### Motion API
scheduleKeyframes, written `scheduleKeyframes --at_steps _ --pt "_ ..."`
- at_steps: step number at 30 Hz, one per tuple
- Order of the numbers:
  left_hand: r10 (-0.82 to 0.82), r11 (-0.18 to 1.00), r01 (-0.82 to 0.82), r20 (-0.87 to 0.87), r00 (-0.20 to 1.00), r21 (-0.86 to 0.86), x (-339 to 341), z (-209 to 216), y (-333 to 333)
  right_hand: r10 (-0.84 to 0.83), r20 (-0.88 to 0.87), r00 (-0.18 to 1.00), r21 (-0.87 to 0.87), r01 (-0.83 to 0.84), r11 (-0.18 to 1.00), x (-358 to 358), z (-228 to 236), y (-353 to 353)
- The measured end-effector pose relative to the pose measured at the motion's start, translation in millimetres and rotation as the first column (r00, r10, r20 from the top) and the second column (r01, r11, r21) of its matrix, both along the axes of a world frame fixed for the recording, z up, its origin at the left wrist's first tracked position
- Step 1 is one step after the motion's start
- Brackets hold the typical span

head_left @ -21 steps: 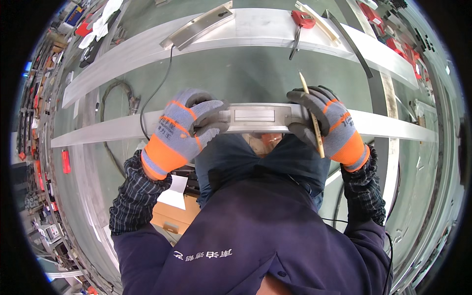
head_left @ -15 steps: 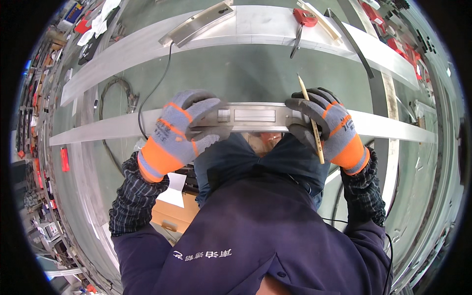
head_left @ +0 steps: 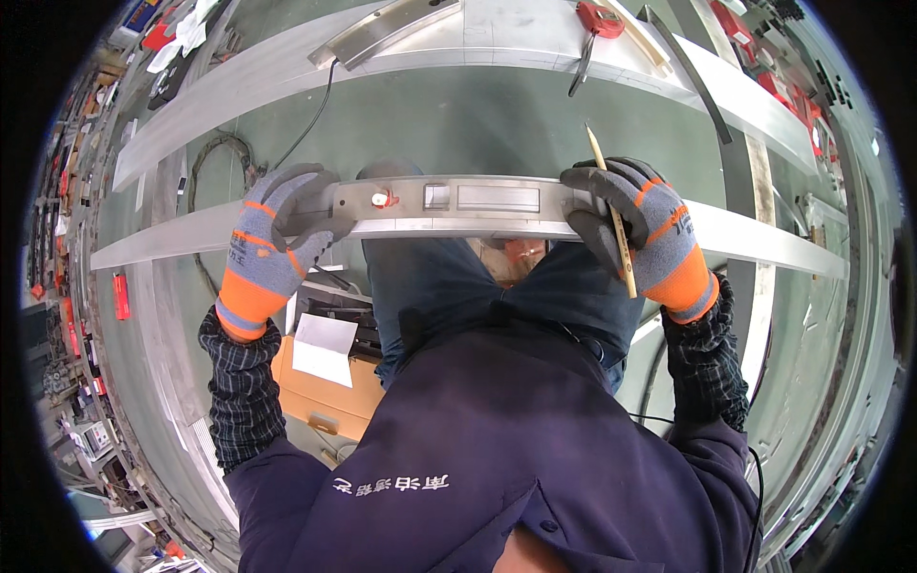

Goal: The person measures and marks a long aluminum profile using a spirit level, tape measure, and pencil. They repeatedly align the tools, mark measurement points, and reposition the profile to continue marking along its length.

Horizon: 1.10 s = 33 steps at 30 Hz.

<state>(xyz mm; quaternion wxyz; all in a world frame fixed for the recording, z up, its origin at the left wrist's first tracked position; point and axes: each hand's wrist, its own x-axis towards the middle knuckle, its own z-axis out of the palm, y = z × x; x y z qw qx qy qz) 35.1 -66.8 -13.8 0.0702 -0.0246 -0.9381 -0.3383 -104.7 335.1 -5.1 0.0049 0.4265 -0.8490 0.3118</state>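
Note:
A long brushed-metal plate (head_left: 497,198), with a rectangular window and a hole showing something red and white, lies along the nearer pale metal bar (head_left: 172,233). Both my hands wear grey and orange gloves. At its left end my left hand (head_left: 272,234) pinches the plate between fingers and thumb. The other end is gripped by my right hand (head_left: 654,229), which also holds a wooden pencil (head_left: 620,246) slanting across the fingers, tip pointing away from me. My fingers hide both plate ends.
Across the far bar (head_left: 420,72) lie another metal plate (head_left: 387,31) with a black cable, a red tape measure (head_left: 600,19) and a dark strip (head_left: 686,76). Below my left hand are a cardboard box (head_left: 320,401) and white paper (head_left: 325,349). Cluttered shelves line the left.
My left hand has slid left along the plate to its end, uncovering the hole with the red and white piece. My right hand keeps its grip on the plate and pencil.

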Motion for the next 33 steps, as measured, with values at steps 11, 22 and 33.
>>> scheduleKeyframes --at_steps 11,22,33 --pt "-0.060 0.977 0.055 -0.018 0.998 -0.204 6.0 1.7 -18.7 0.026 -0.036 0.999 0.030 -0.025 0.999 1.3 2.7 1.0" --pt "-0.094 0.955 0.063 -0.094 0.991 -0.288 3.6 3.1 -10.7 0.046 -0.034 0.998 0.027 -0.046 0.999 0.5 5.0 4.1" --pt "-0.099 0.980 0.073 -0.137 0.986 -0.185 -0.9 1.5 -2.1 0.044 -0.020 0.999 0.003 -0.044 0.999 1.1 7.9 4.4"
